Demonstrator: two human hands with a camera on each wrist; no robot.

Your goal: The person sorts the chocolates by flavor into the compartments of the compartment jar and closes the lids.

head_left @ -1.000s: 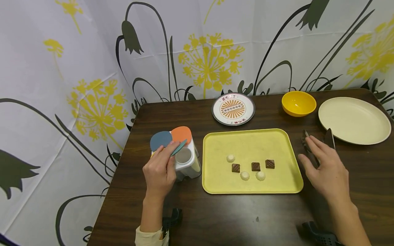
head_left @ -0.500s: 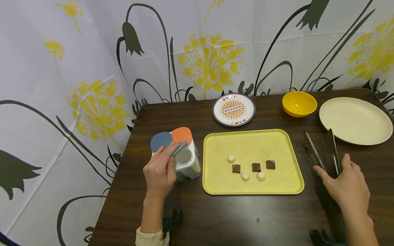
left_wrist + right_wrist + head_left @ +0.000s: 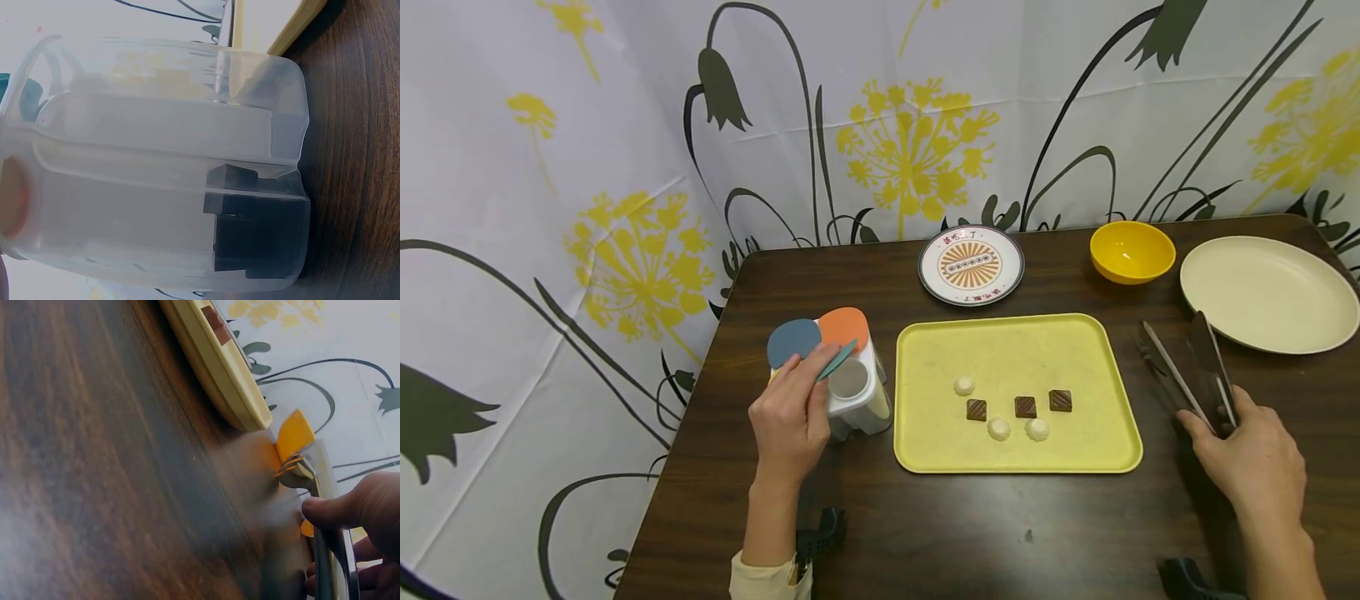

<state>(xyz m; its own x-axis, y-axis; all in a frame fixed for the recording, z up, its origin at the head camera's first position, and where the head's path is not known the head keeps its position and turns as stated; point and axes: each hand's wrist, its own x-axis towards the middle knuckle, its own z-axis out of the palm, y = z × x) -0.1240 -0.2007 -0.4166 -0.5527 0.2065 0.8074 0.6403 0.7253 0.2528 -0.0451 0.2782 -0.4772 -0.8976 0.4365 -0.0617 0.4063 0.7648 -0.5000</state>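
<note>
Head view: right hand (image 3: 1255,467) closes around metal tongs (image 3: 1187,375) lying right of the yellow tray (image 3: 925,450); grip both arms firmly. Left hand (image 3: 786,421) holds the lidded container (image 3: 857,392) steady.

yellows, browns and a flowered backdrop

we see a pale yellow tray (image 3: 1017,342) with brown chocolates (image 3: 1024,407) and white candies (image 3: 997,429), a dark brown wood-grain table (image 3: 955,533), a clear white container (image 3: 859,398) with blue, orange and teal lids (image 3: 817,337), a yellow bowl (image 3: 1132,251), a cream plate (image 3: 1268,293), an orange sunburst saucer (image 3: 971,265), and a white curtain (image 3: 550,167) with yellow and dark flowers.
</note>
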